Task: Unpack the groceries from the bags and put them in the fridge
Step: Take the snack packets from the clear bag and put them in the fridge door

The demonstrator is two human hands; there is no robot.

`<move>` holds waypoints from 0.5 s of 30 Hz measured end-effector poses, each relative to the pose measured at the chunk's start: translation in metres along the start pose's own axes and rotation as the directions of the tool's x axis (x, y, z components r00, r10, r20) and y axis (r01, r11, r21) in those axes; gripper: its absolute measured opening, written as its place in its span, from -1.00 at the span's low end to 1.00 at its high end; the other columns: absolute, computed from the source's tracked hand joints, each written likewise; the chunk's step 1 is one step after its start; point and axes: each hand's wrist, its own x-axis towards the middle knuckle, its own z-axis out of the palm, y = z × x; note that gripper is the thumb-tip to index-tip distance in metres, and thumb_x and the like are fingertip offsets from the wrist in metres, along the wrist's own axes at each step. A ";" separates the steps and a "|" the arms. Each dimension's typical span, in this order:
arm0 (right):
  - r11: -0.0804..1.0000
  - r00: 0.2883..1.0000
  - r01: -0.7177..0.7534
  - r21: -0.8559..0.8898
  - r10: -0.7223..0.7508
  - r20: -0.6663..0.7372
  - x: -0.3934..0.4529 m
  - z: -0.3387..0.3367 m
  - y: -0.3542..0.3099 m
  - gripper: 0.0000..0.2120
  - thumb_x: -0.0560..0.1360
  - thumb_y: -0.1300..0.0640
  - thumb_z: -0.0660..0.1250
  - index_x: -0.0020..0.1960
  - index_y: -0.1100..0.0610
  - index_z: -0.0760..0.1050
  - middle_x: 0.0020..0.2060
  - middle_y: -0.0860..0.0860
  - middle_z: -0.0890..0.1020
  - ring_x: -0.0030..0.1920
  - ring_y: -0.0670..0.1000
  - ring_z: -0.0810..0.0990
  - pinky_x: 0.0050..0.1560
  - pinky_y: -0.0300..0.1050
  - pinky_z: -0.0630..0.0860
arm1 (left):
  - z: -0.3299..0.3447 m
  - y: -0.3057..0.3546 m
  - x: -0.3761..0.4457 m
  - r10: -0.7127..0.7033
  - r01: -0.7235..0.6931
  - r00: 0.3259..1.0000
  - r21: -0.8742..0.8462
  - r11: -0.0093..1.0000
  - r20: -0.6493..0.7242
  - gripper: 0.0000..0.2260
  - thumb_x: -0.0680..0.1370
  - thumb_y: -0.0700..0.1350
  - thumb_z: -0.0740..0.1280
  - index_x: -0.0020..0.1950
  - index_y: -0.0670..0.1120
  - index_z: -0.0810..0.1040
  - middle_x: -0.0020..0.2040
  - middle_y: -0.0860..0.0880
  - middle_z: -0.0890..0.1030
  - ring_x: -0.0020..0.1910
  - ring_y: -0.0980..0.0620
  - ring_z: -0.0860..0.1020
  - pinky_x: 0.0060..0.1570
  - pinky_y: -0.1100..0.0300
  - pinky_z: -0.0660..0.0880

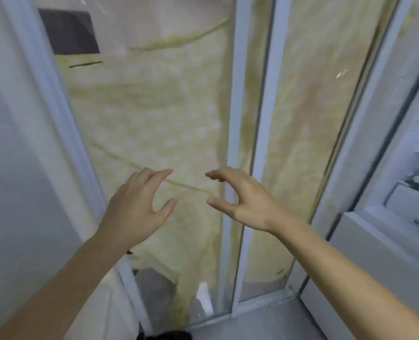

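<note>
My left hand (139,204) and my right hand (242,200) are both raised in front of me with fingers spread and curved, holding nothing. They face each other, a small gap between the fingertips. Behind them hangs a pale yellow cloth with white dots (159,114), seen through a glass pane. No grocery bag or fridge interior is clearly visible; the picture is blurred.
A white window frame post (237,94) runs vertically right behind my right hand. A white wall (12,143) stands on the left. White frames and a ledge (385,231) are at the right. A grey sill (257,320) lies below.
</note>
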 end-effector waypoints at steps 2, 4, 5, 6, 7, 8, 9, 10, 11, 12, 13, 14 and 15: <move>0.992 0.991 0.112 0.051 -0.115 0.071 0.033 0.046 -0.023 -0.45 0.57 -0.28 0.31 0.48 -0.09 0.39 0.32 -0.15 0.53 0.37 -0.08 0.46 0.37 0.03 0.45 | -0.015 -0.044 -0.029 -0.116 0.116 0.993 0.051 0.992 -0.015 -0.48 0.57 0.18 0.36 0.51 0.10 0.40 0.22 0.08 0.52 0.23 0.01 0.48 0.03 -0.01 0.54; 0.973 0.966 0.207 0.104 -0.220 0.133 0.063 0.093 -0.045 -0.46 0.58 -0.26 0.33 0.49 -0.09 0.39 0.33 -0.15 0.53 0.36 -0.07 0.46 0.36 0.01 0.45 | -0.028 -0.083 -0.060 -0.238 0.240 0.971 0.124 0.963 -0.031 -0.50 0.56 0.17 0.37 0.49 0.09 0.43 0.19 0.06 0.53 0.20 -0.02 0.50 -0.01 0.00 0.54; 0.959 0.949 0.249 0.137 -0.270 0.164 0.076 0.116 -0.055 -0.45 0.58 -0.25 0.33 0.50 -0.08 0.38 0.33 -0.15 0.53 0.36 -0.07 0.45 0.36 0.00 0.45 | -0.033 -0.101 -0.076 -0.315 0.316 0.949 0.149 0.937 -0.036 -0.50 0.56 0.16 0.37 0.48 0.09 0.44 0.21 0.05 0.53 0.21 -0.03 0.50 0.01 -0.01 0.55; 0.941 0.927 0.289 0.177 -0.322 0.194 0.088 0.140 -0.065 -0.44 0.58 -0.25 0.33 0.50 -0.08 0.38 0.34 -0.16 0.52 0.36 -0.08 0.45 0.37 -0.03 0.44 | -0.038 -0.118 -0.094 -0.395 0.396 0.918 0.168 0.903 -0.039 -0.51 0.56 0.16 0.36 0.48 0.08 0.44 0.23 0.04 0.53 0.24 -0.03 0.49 0.06 -0.02 0.54; 0.920 0.901 0.324 0.218 -0.371 0.224 0.099 0.163 -0.076 -0.44 0.58 -0.24 0.33 0.51 -0.08 0.37 0.34 -0.17 0.52 0.37 -0.09 0.44 0.38 -0.07 0.42 | -0.042 -0.133 -0.111 -0.466 0.466 0.884 0.182 0.866 -0.045 -0.52 0.57 0.17 0.35 0.47 0.08 0.44 0.25 0.04 0.52 0.27 -0.02 0.48 0.10 -0.02 0.53; 0.900 0.874 0.350 0.259 -0.413 0.256 0.109 0.185 -0.087 -0.44 0.58 -0.23 0.34 0.52 -0.09 0.37 0.35 -0.18 0.51 0.38 -0.11 0.42 0.38 -0.12 0.39 | -0.045 -0.147 -0.130 -0.524 0.524 0.850 0.196 0.829 -0.054 -0.52 0.58 0.18 0.32 0.47 0.09 0.43 0.25 0.05 0.52 0.28 -0.01 0.48 0.13 -0.01 0.53; 0.880 0.843 0.370 0.299 -0.453 0.290 0.117 0.207 -0.096 -0.45 0.59 -0.22 0.35 0.53 -0.10 0.36 0.36 -0.19 0.50 0.39 -0.12 0.41 0.38 -0.16 0.36 | -0.047 -0.158 -0.149 -0.579 0.578 0.813 0.207 0.789 -0.066 -0.53 0.58 0.18 0.31 0.46 0.09 0.43 0.24 0.06 0.52 0.28 0.00 0.48 0.15 0.00 0.52; 0.857 0.808 0.389 0.337 -0.493 0.323 0.124 0.228 -0.105 -0.45 0.60 -0.21 0.35 0.53 -0.10 0.35 0.36 -0.19 0.49 0.40 -0.13 0.40 0.38 -0.17 0.34 | -0.049 -0.167 -0.167 -0.634 0.634 0.770 0.209 0.745 -0.077 -0.54 0.58 0.16 0.32 0.46 0.08 0.44 0.22 0.06 0.53 0.28 0.00 0.47 0.17 0.01 0.51; 0.833 0.767 0.411 0.371 -0.535 0.353 0.130 0.249 -0.113 -0.46 0.61 -0.20 0.34 0.53 -0.10 0.35 0.37 -0.18 0.48 0.41 -0.13 0.39 0.38 -0.17 0.34 | -0.048 -0.174 -0.185 -0.688 0.690 0.720 0.205 0.695 -0.092 -0.56 0.58 0.12 0.36 0.45 0.06 0.46 0.21 0.06 0.54 0.29 0.00 0.47 0.19 0.03 0.49; 0.807 0.722 0.432 0.402 -0.577 0.381 0.135 0.271 -0.120 -0.46 0.62 -0.19 0.33 0.54 -0.09 0.34 0.38 -0.17 0.47 0.41 -0.11 0.39 0.38 -0.16 0.35 | -0.047 -0.180 -0.202 -0.735 0.739 0.669 0.201 0.643 -0.112 -0.57 0.57 0.07 0.40 0.43 0.06 0.48 0.19 0.05 0.55 0.29 0.01 0.47 0.20 0.04 0.48; 0.783 0.675 0.452 0.428 -0.613 0.411 0.138 0.293 -0.126 -0.47 0.62 -0.18 0.33 0.54 -0.09 0.33 0.38 -0.16 0.47 0.42 -0.10 0.39 0.37 -0.14 0.37 | -0.043 -0.184 -0.219 -0.775 0.782 0.619 0.199 0.591 -0.130 -0.59 0.56 0.05 0.42 0.40 0.06 0.49 0.17 0.06 0.56 0.27 0.02 0.48 0.17 0.04 0.50; 0.763 0.628 0.466 0.448 -0.642 0.440 0.140 0.316 -0.130 -0.48 0.63 -0.16 0.32 0.53 -0.09 0.33 0.37 -0.16 0.47 0.41 -0.08 0.39 0.36 -0.11 0.39 | -0.038 -0.188 -0.234 -0.809 0.817 0.570 0.199 0.541 -0.142 -0.61 0.56 0.05 0.43 0.38 0.07 0.51 0.15 0.07 0.57 0.24 0.03 0.50 0.13 0.04 0.51; 0.746 0.586 0.476 0.465 -0.664 0.464 0.140 0.339 -0.134 -0.49 0.63 -0.14 0.33 0.53 -0.08 0.33 0.36 -0.15 0.48 0.40 -0.06 0.40 0.35 -0.07 0.41 | -0.031 -0.193 -0.250 -0.840 0.847 0.523 0.195 0.494 -0.147 -0.63 0.55 0.05 0.43 0.35 0.08 0.52 0.13 0.08 0.59 0.22 0.05 0.51 0.10 0.05 0.51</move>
